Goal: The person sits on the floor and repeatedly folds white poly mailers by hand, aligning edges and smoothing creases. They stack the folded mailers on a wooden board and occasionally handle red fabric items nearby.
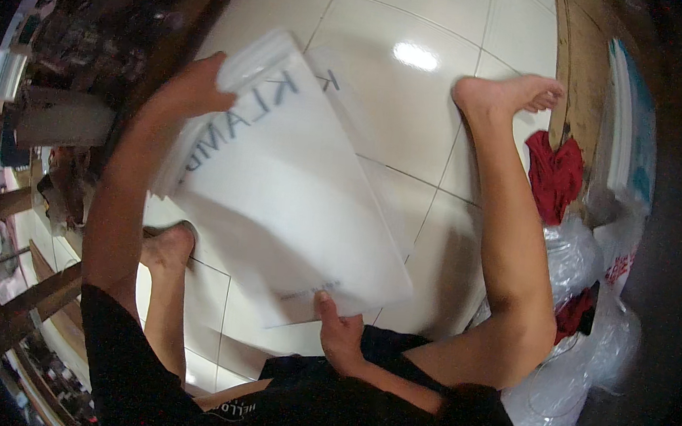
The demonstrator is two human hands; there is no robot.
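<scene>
A stack of frosted white plastic bags (pixel 303 177) with dark printed lettering is held slantwise between my legs, above the tiled floor. My left hand (pixel 202 87) grips its far left edge, close to the thick layered end; most of those fingers are hidden behind the plastic. At the near edge my right hand (pixel 338 333) pinches the stack, thumb on top and the other fingers underneath. Another translucent layer sticks out slightly along the right side of the stack. The far end is a little blurred.
Glossy white floor tiles (pixel 399 104) lie around my bare legs. Along the right are red cloth (pixel 553 175), clear plastic bundles (pixel 568 257) and an upright stack of pale blue and white sheets (pixel 632 125). Wooden framing (pixel 34 296) and clutter fill the left side.
</scene>
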